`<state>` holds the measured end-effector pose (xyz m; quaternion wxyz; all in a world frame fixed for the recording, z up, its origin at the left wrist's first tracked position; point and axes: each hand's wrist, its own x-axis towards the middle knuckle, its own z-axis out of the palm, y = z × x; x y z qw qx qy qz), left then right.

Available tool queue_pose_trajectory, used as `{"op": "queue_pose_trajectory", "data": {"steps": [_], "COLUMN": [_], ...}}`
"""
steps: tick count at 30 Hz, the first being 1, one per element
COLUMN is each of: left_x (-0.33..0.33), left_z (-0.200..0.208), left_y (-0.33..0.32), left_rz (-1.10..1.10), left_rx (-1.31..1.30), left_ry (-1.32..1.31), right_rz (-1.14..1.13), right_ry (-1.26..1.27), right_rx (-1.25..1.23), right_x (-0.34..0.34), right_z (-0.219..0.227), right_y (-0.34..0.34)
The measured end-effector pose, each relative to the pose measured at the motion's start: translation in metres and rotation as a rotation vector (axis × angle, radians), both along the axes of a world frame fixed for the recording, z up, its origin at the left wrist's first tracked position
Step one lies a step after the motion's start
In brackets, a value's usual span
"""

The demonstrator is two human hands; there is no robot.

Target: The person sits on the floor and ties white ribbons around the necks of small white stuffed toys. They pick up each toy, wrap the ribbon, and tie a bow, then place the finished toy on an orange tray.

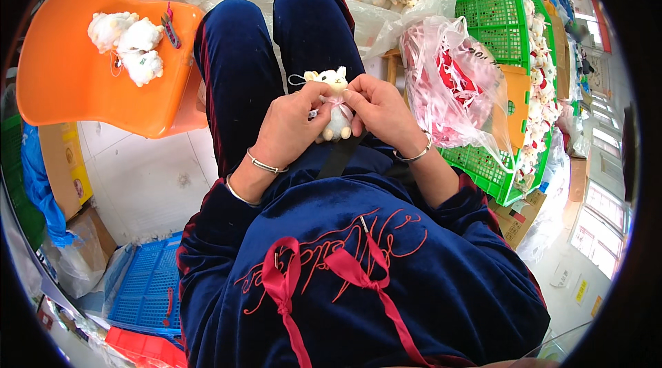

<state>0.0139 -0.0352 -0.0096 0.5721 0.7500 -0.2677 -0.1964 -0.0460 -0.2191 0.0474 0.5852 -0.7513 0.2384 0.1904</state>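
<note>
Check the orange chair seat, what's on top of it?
On the orange chair lie three white plush toys in a cluster, plus a small pink and grey item beside them. Anything beneath the toys is covered.

The hands (338, 116) hide the plush toy's (336, 85) middle and pink ribbon.

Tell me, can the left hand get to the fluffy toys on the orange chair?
Probably yes. The left hand is busy holding a small plush toy, but the orange chair with three plush toys stands close on that side, nothing between.
</note>
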Motion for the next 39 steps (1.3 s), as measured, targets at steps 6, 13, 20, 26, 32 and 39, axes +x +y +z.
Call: {"op": "queue_pose_trajectory", "data": {"steps": [6, 13, 20, 26, 32, 39], "left_x": [0.002, 0.001, -0.001, 0.001, 0.003, 0.004], "left_z": [-0.003, -0.003, -0.005, -0.001, 0.003, 0.002], "left_y": [0.002, -0.001, 0.004, 0.004, 0.003, 0.004], "left_rz": [-0.055, -0.018, -0.03, 0.029, 0.058, 0.002], "left_rx": [0.035, 0.001, 0.016, -0.053, -0.035, 0.049], "left_ry": [-0.127, -0.152, -0.037, 0.123, 0.331, 0.103], "right_rz": [0.027, 0.039, 0.04, 0.041, 0.088, 0.103], "right_ry": [-0.009, -0.013, -0.011, -0.055, -0.032, -0.033], "right_rx": [-0.005, -0.003, -0.003, -0.034, -0.012, 0.014], "right_x": [0.0, 0.0, 0.001, 0.0, -0.001, -0.001], "right_z": [-0.002, -0.002, -0.001, 0.001, 0.001, -0.001], "right_y": [0.0, 0.0, 0.0, 0.003, 0.001, -0.002]}}
